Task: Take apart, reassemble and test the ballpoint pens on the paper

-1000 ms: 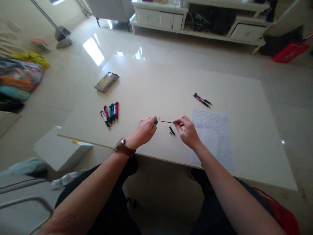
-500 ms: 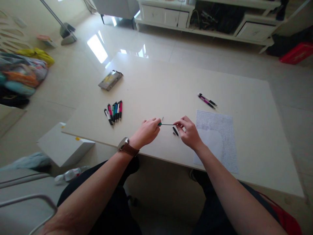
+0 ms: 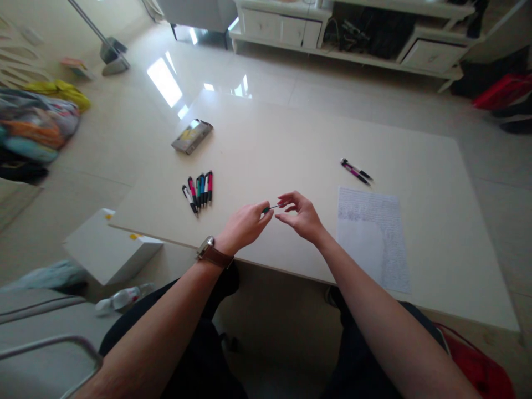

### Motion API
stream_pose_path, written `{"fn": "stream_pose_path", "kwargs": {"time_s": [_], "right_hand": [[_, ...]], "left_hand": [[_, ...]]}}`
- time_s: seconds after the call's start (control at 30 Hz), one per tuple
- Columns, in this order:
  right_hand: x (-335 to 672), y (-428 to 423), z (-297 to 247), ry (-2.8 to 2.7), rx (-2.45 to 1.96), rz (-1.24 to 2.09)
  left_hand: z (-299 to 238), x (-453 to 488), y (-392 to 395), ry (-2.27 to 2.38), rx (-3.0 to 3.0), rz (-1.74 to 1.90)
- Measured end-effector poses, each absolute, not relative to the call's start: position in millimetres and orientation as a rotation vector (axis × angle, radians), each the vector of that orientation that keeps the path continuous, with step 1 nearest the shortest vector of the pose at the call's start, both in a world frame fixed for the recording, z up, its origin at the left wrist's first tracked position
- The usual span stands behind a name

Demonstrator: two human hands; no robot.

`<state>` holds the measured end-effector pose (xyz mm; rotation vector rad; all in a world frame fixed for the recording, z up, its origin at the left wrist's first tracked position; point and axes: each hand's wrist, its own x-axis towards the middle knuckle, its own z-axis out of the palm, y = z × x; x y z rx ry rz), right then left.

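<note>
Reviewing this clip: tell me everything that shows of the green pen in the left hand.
The green pen is mostly hidden by the left hand, which grips it; only a short green end shows, plastic by its look. From that end a thin dark rod, apparently the refill, juts toward the right hand, tilting slightly upward in the picture. The pen is over the white table. The right hand is open near the rod's tip; whether it touches is unclear.

Both arms (image 3: 166,307) are extended fwd, w/ L hand (image 3: 246,226) curled inward and R hand (image 3: 305,220) held nearby, its thumb (image 3: 286,219) & fingers (image 3: 294,197) spread apart.
</note>
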<state>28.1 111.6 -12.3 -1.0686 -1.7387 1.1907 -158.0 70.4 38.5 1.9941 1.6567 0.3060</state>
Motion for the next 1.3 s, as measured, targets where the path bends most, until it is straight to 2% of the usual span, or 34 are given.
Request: {"fn": "stream_pose_path", "kwargs": {"time_s": [0.2, 0.77, 0.87, 1.07, 1.3], "right_hand": [[25.0, 119.6, -42.3, -2.200, -1.342, 0.641], [18.6, 111.4, -35.1, -2.496, -1.577, 0.345], [21.8, 114.5, -30.5, -2.343, -1.527, 0.477], [47.6, 121.9, -10.7, -1.774, -1.383, 1.062], [75.7, 110.8, -1.7, -1.564, -1.189, 1.239]], "left_hand": [[47.0, -173.1, 71.4, 1.760, 1.882, 0.363], [39.8, -173.1, 66.6, 1.723, 1.865, 0.370], [40.3, -170.2, 66.8, 1.700, 1.887, 0.329], [40.8, -167.6, 66.4, 1.547, 2.024, 0.342], [34.4, -158.4, 65.0, 1.538, 2.133, 0.279]]}}
